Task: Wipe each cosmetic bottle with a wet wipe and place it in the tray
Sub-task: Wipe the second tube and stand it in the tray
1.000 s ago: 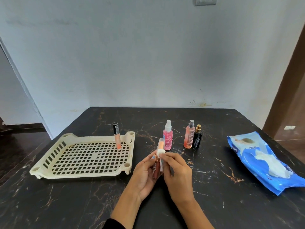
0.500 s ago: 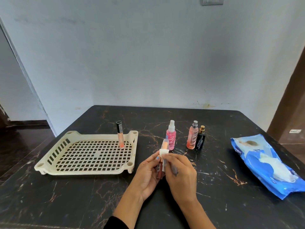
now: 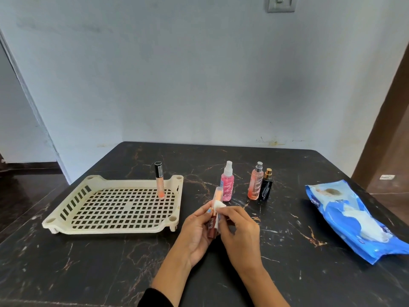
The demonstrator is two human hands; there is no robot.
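Fingers (image 3: 230, 212) press wipe (image 3: 219, 205) against lip-gloss tube (image 3: 214, 212).

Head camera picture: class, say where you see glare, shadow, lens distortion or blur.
Head view: soft glare sheens the black marble table at its far edge; a dim shadow patch darkens the pale wall; the wide lens bends the left doorframe; the small black perfume bottle looks slightly soft.

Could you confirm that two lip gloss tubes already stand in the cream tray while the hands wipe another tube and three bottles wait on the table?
Not quite: the head view shows only one lip gloss tube standing in the cream tray. The rest holds: the left hand holds another tube, the right hand rubs it with a wipe, and three bottles wait on the table.
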